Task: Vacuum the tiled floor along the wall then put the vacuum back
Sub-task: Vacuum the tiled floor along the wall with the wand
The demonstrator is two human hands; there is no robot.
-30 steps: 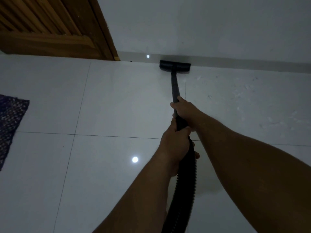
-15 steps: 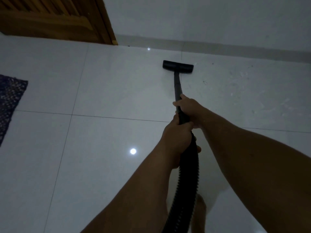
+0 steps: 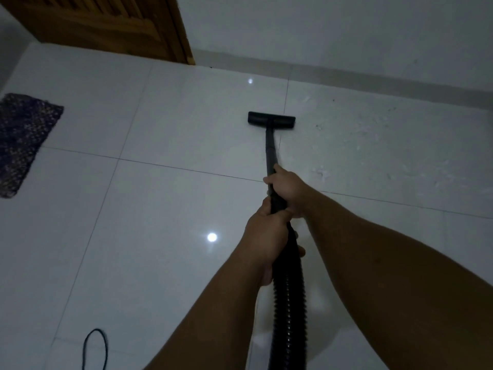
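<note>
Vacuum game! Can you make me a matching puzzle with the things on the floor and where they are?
Things:
1. vacuum head
2. mat
3. cord loop
4. wooden door

Places:
A. far left on the tiles
B. top left, beside the wall
C. bottom left corner
D. middle of the floor, short of the wall

Pairs: 1-D, 2-A, 3-C, 4-B

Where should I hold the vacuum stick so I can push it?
Probably on the wand, low on its smooth straight part just above the ribbed hose, reaching from behind. It is thin enough to wrap fingers round, as the right hand and left hand do.
</note>
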